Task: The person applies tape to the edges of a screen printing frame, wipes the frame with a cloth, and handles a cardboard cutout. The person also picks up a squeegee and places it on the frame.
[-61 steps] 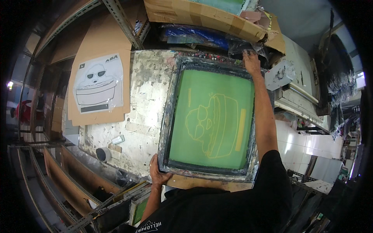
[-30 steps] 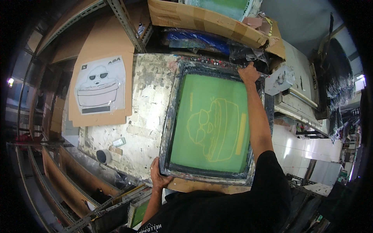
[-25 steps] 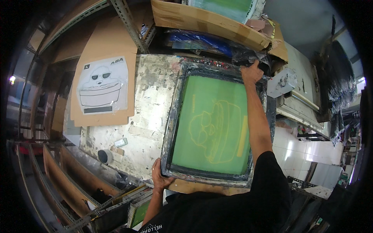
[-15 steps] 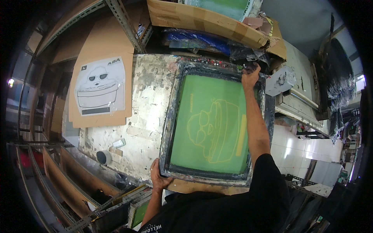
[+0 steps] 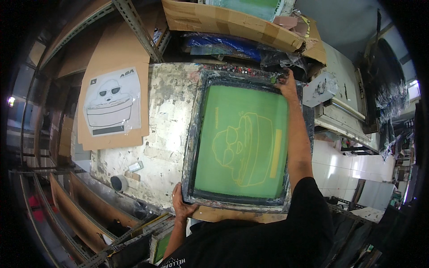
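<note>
Lying flat on the paint-stained bench, the screen is held at opposite corners: the left hand grips its near left corner, fingers curled over the dark frame, and the right hand rests on the far right corner, apparently clasping the frame edge, though the grip is hard to read from here. The right forearm runs along the screen's right side, covering that rail. A cardboard sheet with a printed drawing lies well to the left. A tape roll sits near the bench's front edge. Cardboard boxes stand beyond the screen.
</note>
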